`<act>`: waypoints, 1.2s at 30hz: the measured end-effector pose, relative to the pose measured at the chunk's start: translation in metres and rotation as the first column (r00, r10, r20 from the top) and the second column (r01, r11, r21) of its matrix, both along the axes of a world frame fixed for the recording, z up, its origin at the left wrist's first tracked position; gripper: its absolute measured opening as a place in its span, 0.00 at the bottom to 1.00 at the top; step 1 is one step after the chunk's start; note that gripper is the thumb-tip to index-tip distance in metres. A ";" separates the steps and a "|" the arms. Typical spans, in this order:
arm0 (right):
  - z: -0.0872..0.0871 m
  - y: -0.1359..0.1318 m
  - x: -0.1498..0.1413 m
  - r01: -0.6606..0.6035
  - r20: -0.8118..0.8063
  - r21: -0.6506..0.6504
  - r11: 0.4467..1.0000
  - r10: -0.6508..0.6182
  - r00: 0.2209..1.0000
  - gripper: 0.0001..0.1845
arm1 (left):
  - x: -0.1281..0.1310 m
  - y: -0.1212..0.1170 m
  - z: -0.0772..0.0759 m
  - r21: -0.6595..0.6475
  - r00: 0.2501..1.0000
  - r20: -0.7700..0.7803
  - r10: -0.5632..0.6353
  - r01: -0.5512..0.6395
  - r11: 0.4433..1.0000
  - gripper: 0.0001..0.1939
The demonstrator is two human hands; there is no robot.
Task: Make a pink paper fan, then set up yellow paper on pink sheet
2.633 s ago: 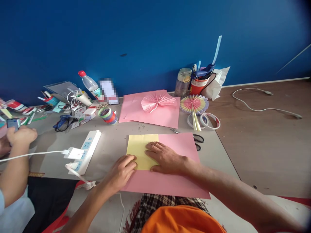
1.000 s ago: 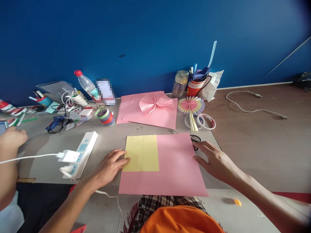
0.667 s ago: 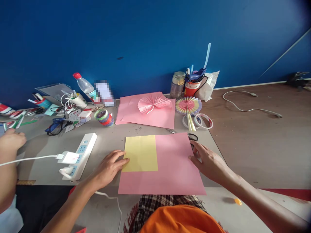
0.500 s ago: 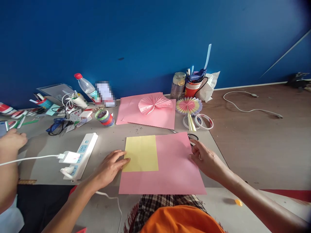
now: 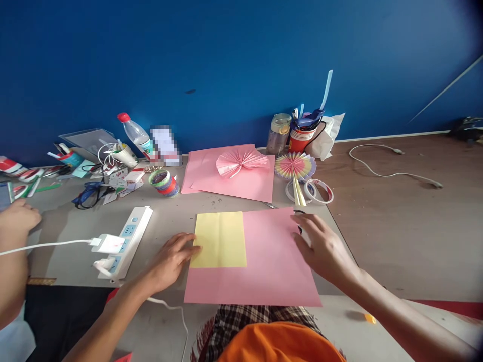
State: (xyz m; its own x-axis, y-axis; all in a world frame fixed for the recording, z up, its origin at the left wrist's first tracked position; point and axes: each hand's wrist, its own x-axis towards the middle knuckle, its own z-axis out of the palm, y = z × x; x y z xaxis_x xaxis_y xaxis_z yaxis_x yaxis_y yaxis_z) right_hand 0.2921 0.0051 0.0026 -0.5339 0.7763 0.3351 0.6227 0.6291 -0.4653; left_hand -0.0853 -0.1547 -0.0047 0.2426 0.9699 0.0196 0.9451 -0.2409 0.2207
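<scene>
A yellow sheet [image 5: 221, 239] lies on the upper left corner of a large pink sheet [image 5: 267, 261] on the grey table [image 5: 169, 216]. My left hand [image 5: 169, 261] lies flat, fingers apart, its fingertips touching the yellow sheet's left edge. My right hand [image 5: 324, 249] rests at the pink sheet's right edge, fingers spread over black-handled scissors [image 5: 300, 230] that are almost wholly hidden under it. Whether the fingers grip them is not visible.
A white power strip [image 5: 130, 236] with plugs lies to the left. Behind are stacked tape rolls [image 5: 165, 182], a pink paper fan [image 5: 241, 162] on pink sheets, a coloured fan [image 5: 296, 166], white tape rings [image 5: 319, 191] and a tool cup [image 5: 302, 138]. Another person's hand [image 5: 17, 221] is far left.
My right hand left the yellow sheet, swung out to the right, then came in over the scissors at the pink sheet's edge. My left hand slid to the yellow sheet's left edge.
</scene>
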 end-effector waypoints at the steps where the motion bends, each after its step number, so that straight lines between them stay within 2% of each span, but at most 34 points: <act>1: 0.004 -0.002 -0.011 -0.097 -0.003 0.028 0.995 0.097 0.995 0.17 | -0.001 0.000 -0.001 0.011 1.000 0.004 -0.004 0.004 1.000 0.25; 3: 0.010 -0.007 -0.038 -0.272 0.048 0.008 0.962 0.271 0.961 0.17 | -0.003 -0.001 -0.004 0.023 1.000 0.005 -0.009 0.009 1.000 0.25; 5: 0.009 -0.013 -0.068 -0.395 0.108 -0.032 0.918 0.396 0.912 0.20 | -0.003 -0.001 -0.004 0.019 1.000 0.002 -0.010 0.010 1.000 0.25; 8: 0.000 -0.023 -0.103 -0.508 0.195 -0.111 0.854 0.520 0.831 0.25 | 0.000 -0.001 -0.002 -0.003 1.000 0.005 -0.005 0.005 1.000 0.24; 10: -0.007 -0.028 -0.114 -0.534 0.236 -0.173 0.827 0.562 0.793 0.28 | 0.002 -0.001 0.001 -0.014 1.000 0.005 0.008 -0.008 1.000 0.23; 13: -0.014 -0.031 -0.118 -0.542 0.267 -0.230 0.809 0.587 0.764 0.30 | 0.006 0.000 0.007 -0.028 1.000 -0.002 0.031 -0.031 0.999 0.21; 17: -0.014 -0.031 -0.115 -0.544 0.278 -0.241 0.804 0.594 0.755 0.30 | 0.010 0.004 0.014 -0.039 0.998 -0.036 0.044 -0.045 0.998 0.20; 22: -0.011 -0.031 -0.116 -0.550 0.284 -0.249 0.797 0.603 0.746 0.31 | 0.027 0.024 0.015 0.098 0.996 0.005 0.087 -0.087 0.991 0.21; 25: -0.011 -0.032 -0.117 -0.550 0.286 -0.258 0.794 0.607 0.741 0.31 | 0.041 0.040 0.007 0.138 0.997 0.042 0.058 -0.063 0.988 0.22; 28: -0.010 -0.032 -0.117 -0.546 0.284 -0.270 0.793 0.607 0.742 0.32 | 0.053 0.051 -0.008 0.136 0.995 0.076 0.058 -0.068 0.988 0.23; 32: -0.011 -0.032 -0.117 -0.554 0.263 -0.265 0.789 0.612 0.746 0.33 | 0.061 0.057 -0.027 0.080 0.991 0.092 0.098 -0.105 0.991 0.23; 36: -0.011 -0.030 -0.115 -0.570 0.238 -0.257 0.781 0.623 0.745 0.32 | 0.062 0.057 -0.034 0.058 0.995 0.053 0.089 -0.092 0.994 0.23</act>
State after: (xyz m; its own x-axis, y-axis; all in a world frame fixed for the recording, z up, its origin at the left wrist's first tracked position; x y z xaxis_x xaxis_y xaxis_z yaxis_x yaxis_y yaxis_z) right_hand 0.1775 -0.0248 -0.0088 -0.9563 0.2921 -0.0123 0.2663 0.8529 -0.4490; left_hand -0.0234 -0.0973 -0.0392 0.1508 0.9846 0.0890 0.9519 -0.1689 0.2557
